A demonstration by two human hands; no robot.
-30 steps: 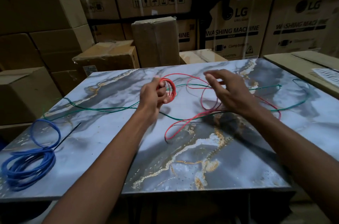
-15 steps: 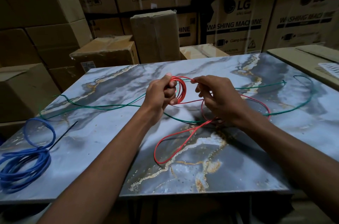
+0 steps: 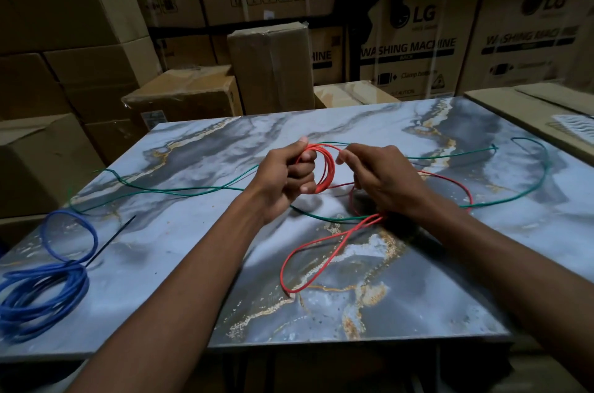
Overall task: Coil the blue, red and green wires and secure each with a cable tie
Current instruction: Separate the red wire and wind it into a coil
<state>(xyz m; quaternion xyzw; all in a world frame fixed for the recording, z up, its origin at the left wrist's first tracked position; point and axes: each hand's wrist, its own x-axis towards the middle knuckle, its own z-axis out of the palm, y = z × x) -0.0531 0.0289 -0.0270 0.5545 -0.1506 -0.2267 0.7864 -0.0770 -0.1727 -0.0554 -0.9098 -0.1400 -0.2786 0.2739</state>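
I see the blue wire (image 3: 41, 289) coiled, my left hand (image 3: 283, 180) gripping a half-wound red wire (image 3: 324, 174), my right hand (image 3: 382, 180) pinching its slack, and the green wire (image 3: 180, 191) untouched.

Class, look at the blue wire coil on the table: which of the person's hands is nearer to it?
Left. The left hand is up and right of the blue wire coil; the right hand is farther right.

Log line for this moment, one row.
phase: coiling red wire | left hand: grips coil | right hand: pinches strand | blue wire: coiled on table | green wire: loose
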